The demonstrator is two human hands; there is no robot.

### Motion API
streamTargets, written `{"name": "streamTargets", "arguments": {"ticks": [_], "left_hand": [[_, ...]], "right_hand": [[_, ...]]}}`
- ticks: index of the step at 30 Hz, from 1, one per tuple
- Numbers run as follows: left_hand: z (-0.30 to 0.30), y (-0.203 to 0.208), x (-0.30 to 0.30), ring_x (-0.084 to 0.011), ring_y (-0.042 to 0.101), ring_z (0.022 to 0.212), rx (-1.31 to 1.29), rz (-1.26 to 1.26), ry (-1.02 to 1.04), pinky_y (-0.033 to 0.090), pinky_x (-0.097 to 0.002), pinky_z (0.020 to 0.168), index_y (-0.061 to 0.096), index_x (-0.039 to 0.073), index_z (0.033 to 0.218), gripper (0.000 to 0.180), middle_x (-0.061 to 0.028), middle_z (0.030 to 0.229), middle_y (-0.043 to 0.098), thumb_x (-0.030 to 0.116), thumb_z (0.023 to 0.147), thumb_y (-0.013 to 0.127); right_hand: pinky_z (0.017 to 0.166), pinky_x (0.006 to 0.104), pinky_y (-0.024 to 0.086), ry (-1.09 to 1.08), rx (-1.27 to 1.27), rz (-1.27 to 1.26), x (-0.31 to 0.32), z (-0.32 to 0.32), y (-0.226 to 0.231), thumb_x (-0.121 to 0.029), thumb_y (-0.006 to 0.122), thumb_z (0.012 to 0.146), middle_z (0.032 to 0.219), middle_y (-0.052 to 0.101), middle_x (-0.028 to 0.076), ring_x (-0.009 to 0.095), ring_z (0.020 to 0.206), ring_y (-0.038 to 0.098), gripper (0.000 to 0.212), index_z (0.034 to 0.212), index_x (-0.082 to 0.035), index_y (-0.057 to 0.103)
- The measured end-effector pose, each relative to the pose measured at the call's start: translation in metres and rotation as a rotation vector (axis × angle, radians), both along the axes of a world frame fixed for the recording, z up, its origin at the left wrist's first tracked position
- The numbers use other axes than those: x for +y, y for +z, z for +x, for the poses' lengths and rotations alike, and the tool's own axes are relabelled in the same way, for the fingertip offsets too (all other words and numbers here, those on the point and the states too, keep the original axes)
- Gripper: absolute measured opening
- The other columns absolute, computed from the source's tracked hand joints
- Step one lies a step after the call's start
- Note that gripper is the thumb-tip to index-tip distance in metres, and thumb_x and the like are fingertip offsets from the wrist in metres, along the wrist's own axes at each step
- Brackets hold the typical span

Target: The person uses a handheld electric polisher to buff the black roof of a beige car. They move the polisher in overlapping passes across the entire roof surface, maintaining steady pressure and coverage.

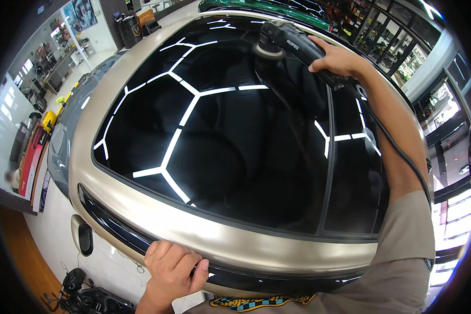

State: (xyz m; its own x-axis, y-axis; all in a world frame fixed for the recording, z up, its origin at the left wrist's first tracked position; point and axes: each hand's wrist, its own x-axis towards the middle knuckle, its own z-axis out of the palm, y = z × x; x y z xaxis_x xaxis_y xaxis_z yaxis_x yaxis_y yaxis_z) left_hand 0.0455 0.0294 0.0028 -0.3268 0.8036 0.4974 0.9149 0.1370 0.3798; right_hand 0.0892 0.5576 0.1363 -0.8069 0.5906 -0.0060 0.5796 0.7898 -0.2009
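My right hand is wrapped round the body of a black car polisher, at the far right of a glossy black glass roof panel. The polisher's round pad is low over the glass and appears to touch it. From its rear end a black cord runs back along my right forearm. Near me, my left hand is closed over the edge of the car's gold-beige roof, by the dark side window trim. Bright hexagon lamp reflections lie across the panel.
The car's side mirror sticks out at the lower left. Below it a black motorbike stands on the floor. A grey car is beyond the roof's left side, and a green car stands past the far edge. Glass doors line the right.
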Motion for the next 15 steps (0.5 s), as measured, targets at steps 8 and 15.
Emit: {"name": "streamTargets", "arguments": {"ticks": [8,15], "left_hand": [[0.000,-0.001,0.003,-0.0188,0.052,0.062,0.020,0.036,0.015,0.037,-0.0336,0.061,0.065,0.015,0.067,0.011,0.0025,0.067,0.057,0.017,0.068,0.076],[0.003,-0.004,-0.003,-0.0182,0.050,0.061,0.038,0.011,0.022,0.037,-0.0335,0.059,0.065,0.014,0.067,0.012,0.0020,0.066,0.055,0.019,0.068,0.076]], "right_hand": [[0.090,0.0445,0.052,0.040,-0.116,-0.025,-0.076,0.048,0.002,-0.045,0.076,0.072,0.103,0.070,0.032,0.043,0.094,0.071,0.108,0.164,-0.026,0.023],[0.089,0.0473,0.052,0.106,-0.134,-0.039,-0.106,0.059,0.002,-0.041,0.076,0.072,0.101,0.071,0.029,0.044,0.092,0.071,0.106,0.164,-0.030,0.024]]}}
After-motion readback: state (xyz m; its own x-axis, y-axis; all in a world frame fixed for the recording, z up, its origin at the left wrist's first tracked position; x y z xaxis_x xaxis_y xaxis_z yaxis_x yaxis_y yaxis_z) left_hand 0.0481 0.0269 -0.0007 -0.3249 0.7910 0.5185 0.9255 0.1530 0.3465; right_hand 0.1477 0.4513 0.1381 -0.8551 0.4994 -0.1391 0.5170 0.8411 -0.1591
